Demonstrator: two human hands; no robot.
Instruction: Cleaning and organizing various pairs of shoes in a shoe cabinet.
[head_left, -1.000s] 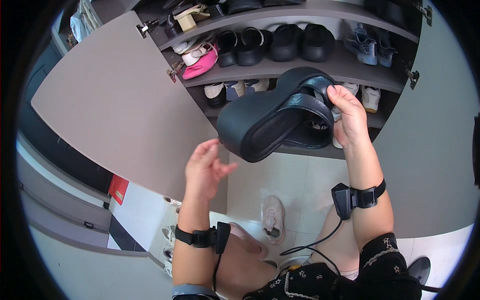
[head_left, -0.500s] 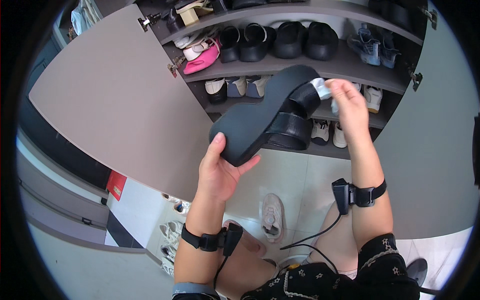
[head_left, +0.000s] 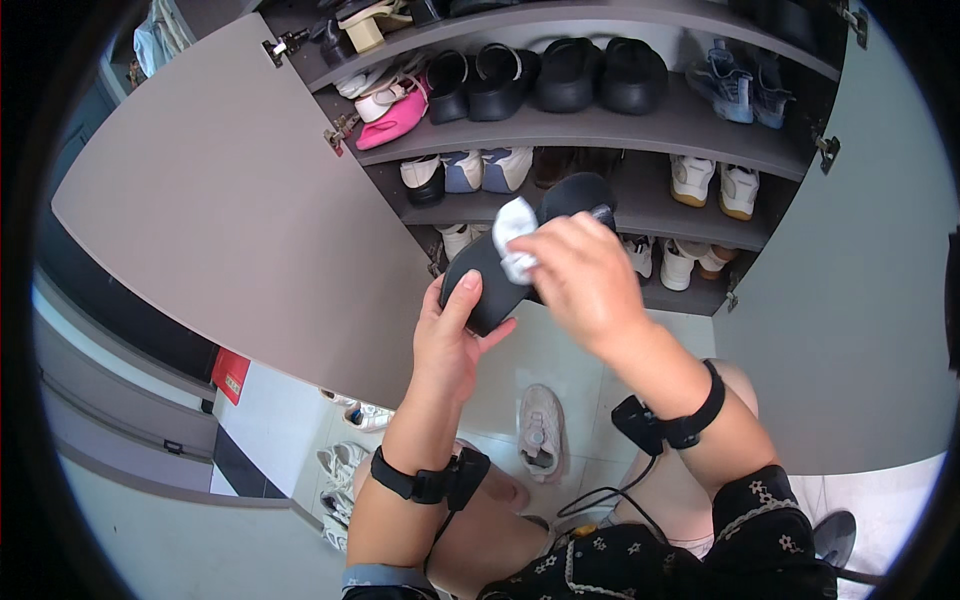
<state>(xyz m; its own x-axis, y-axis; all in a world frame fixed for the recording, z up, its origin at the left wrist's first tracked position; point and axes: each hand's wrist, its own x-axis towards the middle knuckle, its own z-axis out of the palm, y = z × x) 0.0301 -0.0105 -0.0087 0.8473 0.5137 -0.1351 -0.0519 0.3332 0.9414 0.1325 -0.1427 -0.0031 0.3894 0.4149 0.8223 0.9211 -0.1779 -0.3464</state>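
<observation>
My left hand (head_left: 452,335) grips one end of a black thick-soled sandal (head_left: 472,268), thumb on its smooth upper-facing side and fingers beneath. Held out in front of the open cabinet, the sandal slants up and to the right. My right hand (head_left: 590,285) pinches a crumpled white wipe or tissue (head_left: 514,232) over the middle of the sandal; whether it presses on the surface I cannot tell. Part of the sandal's middle is hidden behind that hand.
Curved shelves (head_left: 690,130) hold black clogs (head_left: 632,75), a pink shoe (head_left: 395,122), blue sneakers (head_left: 725,85) and white sneakers (head_left: 690,180). Cabinet doors (head_left: 240,190) stand open on both sides. One pale sneaker (head_left: 541,430) sits on the floor before me; more shoes (head_left: 340,470) lie to the left.
My right hand has moved left and down with the white wipe, from the strap to the sandal's broad side. The sandal has tilted, and its straps are mostly out of sight.
</observation>
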